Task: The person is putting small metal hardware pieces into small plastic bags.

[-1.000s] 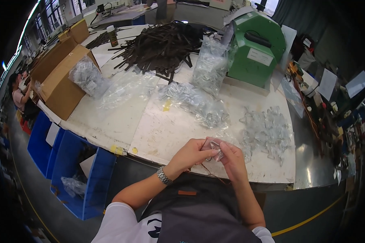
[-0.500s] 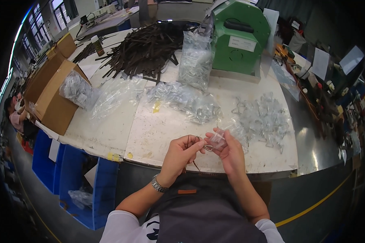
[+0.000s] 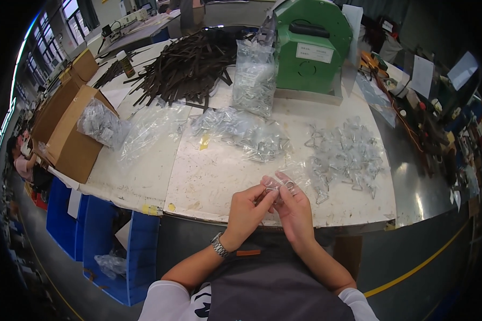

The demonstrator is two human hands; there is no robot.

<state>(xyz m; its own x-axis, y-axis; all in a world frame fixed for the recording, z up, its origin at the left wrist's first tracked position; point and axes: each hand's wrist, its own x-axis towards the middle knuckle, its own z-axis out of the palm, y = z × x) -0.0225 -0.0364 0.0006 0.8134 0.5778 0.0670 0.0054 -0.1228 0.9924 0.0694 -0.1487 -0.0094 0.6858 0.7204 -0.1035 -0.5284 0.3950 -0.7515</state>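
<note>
Over the near edge of the white table (image 3: 199, 191), both my hands are close together. In my right hand (image 3: 296, 215) is a small clear plastic bag (image 3: 284, 177), with the thumb laid over it. A shiny metal ring (image 3: 291, 184) shows at this bag; whether it sits inside or on top, I cannot tell. My left hand (image 3: 246, 211), with a metal watch on its wrist, is closed at the bag's left side, fingertips pinched by a thin metal part (image 3: 271, 189). Its fingers partly hide what they grip. Several small bags with metal pieces (image 3: 353, 155) lie just right of my hands.
More bagged metal pieces (image 3: 251, 136) lie ahead, below an upright clear bag (image 3: 254, 77). Behind are a heap of dark strips (image 3: 193, 67) and a green machine (image 3: 310, 56). At left stand a cardboard box (image 3: 80, 144) and blue bins (image 3: 143, 254). A person (image 3: 24, 160) sits far left.
My left hand has moved right and met my right hand, bringing the metal piece to the small bag. The brown cord that hung from the left hand no longer shows.
</note>
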